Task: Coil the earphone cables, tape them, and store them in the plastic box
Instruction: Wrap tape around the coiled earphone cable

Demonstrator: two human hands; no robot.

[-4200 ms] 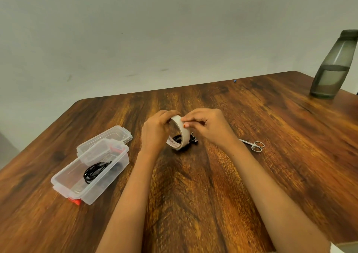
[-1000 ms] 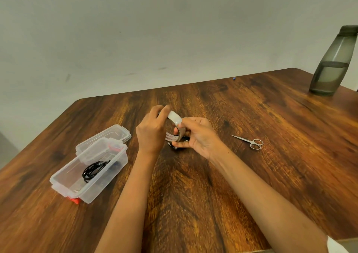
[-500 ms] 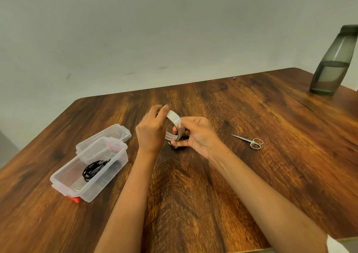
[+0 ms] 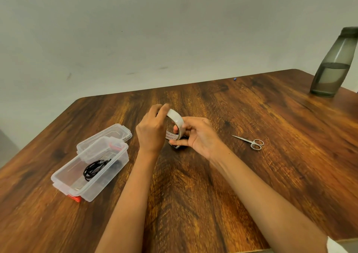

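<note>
I note left hand [image 4: 152, 131] gripping the white ring-shaped tape roll [image 4: 175, 117], right hand [image 4: 200, 135] fingers [image 4: 189, 121] pinching its 4 o'clock rim, probably to free the end.

Wooden table [image 4: 193, 194]: clear plastic box [image 4: 108, 177] + lid [image 4: 116, 131] at L, small scissors [image 4: 249, 142] R, grey bottle [image 4: 331, 74] far-R corner.

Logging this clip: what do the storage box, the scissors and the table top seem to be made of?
The box: clear, glossy plastic; the black cable inside shows through its walls. The scissors: bright metal, probably steel, silvery with glints. The table top: wood or a wood-look laminate; brown grain with a soft sheen, cannot tell which.
</note>
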